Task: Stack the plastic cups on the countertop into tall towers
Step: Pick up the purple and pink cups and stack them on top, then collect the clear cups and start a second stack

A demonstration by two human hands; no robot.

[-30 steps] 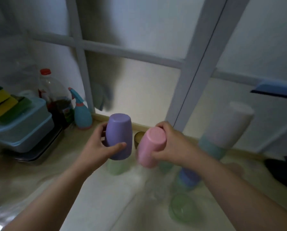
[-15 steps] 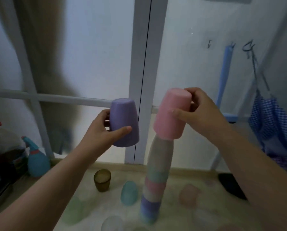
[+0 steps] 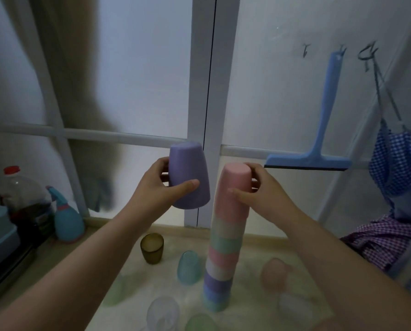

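- Nearest us, loose cups lay scattered on the table around the tower, which stood upright.
- Our right hand gripped the pink cup, mouth down, capping the tower.
- Our left hand held the purple cup inverted, just beside it, airborne.
- Behind, the window stood close.

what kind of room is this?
Probably a home kitchen or utility corner: a countertop below a frosted window, a hanging squeegee, and a spray bottle beside an oil bottle.
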